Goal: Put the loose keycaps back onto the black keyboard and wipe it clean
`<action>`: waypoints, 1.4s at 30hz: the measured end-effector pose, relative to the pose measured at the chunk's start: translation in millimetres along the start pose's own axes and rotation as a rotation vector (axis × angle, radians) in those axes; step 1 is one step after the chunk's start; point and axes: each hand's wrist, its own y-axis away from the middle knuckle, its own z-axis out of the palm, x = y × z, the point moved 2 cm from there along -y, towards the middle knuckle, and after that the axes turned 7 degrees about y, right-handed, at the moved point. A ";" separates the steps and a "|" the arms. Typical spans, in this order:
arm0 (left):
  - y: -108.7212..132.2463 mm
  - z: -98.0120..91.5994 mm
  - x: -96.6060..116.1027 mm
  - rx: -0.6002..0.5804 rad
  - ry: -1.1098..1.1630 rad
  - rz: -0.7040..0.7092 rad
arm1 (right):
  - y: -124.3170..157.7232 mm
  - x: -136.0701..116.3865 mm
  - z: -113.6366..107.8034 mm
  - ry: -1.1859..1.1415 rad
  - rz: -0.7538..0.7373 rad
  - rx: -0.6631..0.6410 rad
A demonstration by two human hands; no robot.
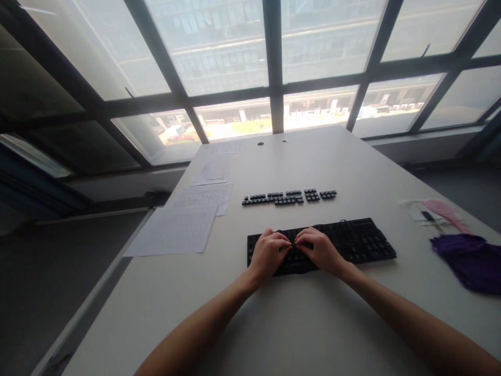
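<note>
A black keyboard (352, 241) lies on the white table (297, 324) in front of me. My left hand (269, 253) and my right hand (319, 249) rest on its left half, side by side, fingers curled and fingertips meeting over the keys near the middle. What the fingertips pinch is too small to make out. Beyond the keyboard, several loose black keycaps (287, 197) are laid out in rows on the table.
Printed paper sheets (183, 224) lie at the left of the table. At the right edge are a purple cloth (467, 258), a pink tool (444, 211) and a small clear bag. Large windows rise behind the table's far edge.
</note>
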 end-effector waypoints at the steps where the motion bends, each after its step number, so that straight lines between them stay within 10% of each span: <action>1: 1.1 0.4 -0.5 0.005 -0.020 0.010 | 0.0 -0.5 0.3 0.008 -0.001 -0.002; 42: -6.5 -8.9 -4.8 0.017 -0.012 -0.003 | -2.7 -4.8 -3.3 0.170 0.008 -0.047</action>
